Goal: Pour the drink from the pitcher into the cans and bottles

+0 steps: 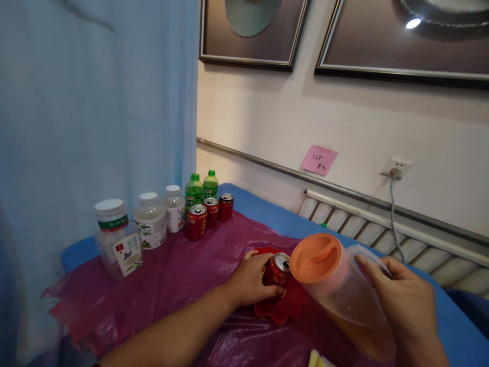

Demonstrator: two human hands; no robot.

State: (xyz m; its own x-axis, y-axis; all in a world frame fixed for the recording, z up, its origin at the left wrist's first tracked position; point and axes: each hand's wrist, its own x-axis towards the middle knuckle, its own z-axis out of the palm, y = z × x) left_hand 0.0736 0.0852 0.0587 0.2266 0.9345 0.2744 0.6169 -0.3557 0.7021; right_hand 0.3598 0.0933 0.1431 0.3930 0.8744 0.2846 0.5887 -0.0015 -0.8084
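My left hand (252, 280) is wrapped round a red drink can (275, 272), which is upright with its top opened. Beneath the can lies a red scalloped dish (280, 308). By its handle, my right hand (405, 290) grips a clear plastic pitcher (355, 311) with an orange lid (317, 257). The pitcher is tilted to the left, and its lid is close beside the can's top. Brownish liquid shows in its lower part. Whether any liquid is passing into the can, I cannot tell.
Several clear jars (151, 221) with white lids, red cans (196, 223) and green-capped bottles (194, 191) stand at the back left. A purple plastic sheet (171, 280) covers the blue surface (260, 204). Behind are a radiator (344, 216) and a plugged cable (393, 219).
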